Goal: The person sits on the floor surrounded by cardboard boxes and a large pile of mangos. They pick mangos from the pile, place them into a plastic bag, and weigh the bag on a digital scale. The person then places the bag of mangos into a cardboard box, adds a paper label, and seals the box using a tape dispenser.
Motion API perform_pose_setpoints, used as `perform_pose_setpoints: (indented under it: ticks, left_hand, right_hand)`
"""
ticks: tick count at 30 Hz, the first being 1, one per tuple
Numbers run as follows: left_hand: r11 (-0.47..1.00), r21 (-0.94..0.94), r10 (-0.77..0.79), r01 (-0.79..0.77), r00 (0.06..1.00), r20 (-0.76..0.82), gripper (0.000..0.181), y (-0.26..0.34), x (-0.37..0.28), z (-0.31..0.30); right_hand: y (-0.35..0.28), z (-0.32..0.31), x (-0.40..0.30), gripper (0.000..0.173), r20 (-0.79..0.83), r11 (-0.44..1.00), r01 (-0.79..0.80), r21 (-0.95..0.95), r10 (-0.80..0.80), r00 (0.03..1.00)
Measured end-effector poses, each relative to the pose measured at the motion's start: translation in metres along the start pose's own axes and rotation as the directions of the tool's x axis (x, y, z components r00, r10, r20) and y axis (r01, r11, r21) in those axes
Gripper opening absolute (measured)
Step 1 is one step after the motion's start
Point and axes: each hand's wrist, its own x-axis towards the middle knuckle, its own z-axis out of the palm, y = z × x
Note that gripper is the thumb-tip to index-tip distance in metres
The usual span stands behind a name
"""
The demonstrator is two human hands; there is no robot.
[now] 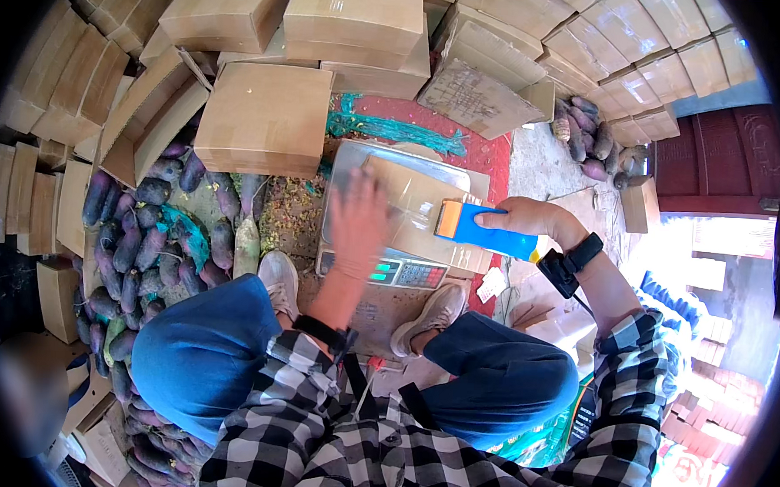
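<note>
In front of me a taped cardboard box (pixel 408 211) lies on the metal platform of a digital scale (pixel 345 153). The scale's keypad and lit green display face my feet. My left hand (pixel 360 219), blurred, is over the left end of the box with its fingers spread; whether it touches the cardboard I cannot tell. My right hand (pixel 528 220) grips a blue tape dispenser (pixel 485 231) with an orange front, which is over the right part of the box.
Dark purple radishes (pixel 148 246) cover the floor at left, with more (pixel 587 138) at upper right. A closed carton (pixel 262 117) and an open carton (pixel 488 84) stand beyond the scale. Green netting (pixel 401 130) lies behind it. Stacked cartons (pixel 624 32) line the back.
</note>
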Motion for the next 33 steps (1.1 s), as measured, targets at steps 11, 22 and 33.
perform_pose_setpoints:
  ticks: [11,22,33]
  left_hand:
    - [0.998,-0.016,0.067,-0.066,0.986,0.150,0.070,0.016,-0.018,-0.012]
    - [0.997,-0.032,0.075,-0.072,0.994,0.074,0.052,0.053,0.048,0.018]
    - [0.995,0.010,0.095,-0.096,0.993,0.070,0.058,0.052,0.044,0.021]
  right_hand:
    - [0.011,0.003,0.008,0.080,0.006,0.998,0.055,-0.020,-0.055,0.998]
    - [0.001,-0.001,-0.003,0.083,-0.038,0.996,0.050,-0.076,-0.053,0.998]
    - [0.076,0.014,-0.054,0.079,-0.073,0.987,0.068,0.147,-0.058,0.996]
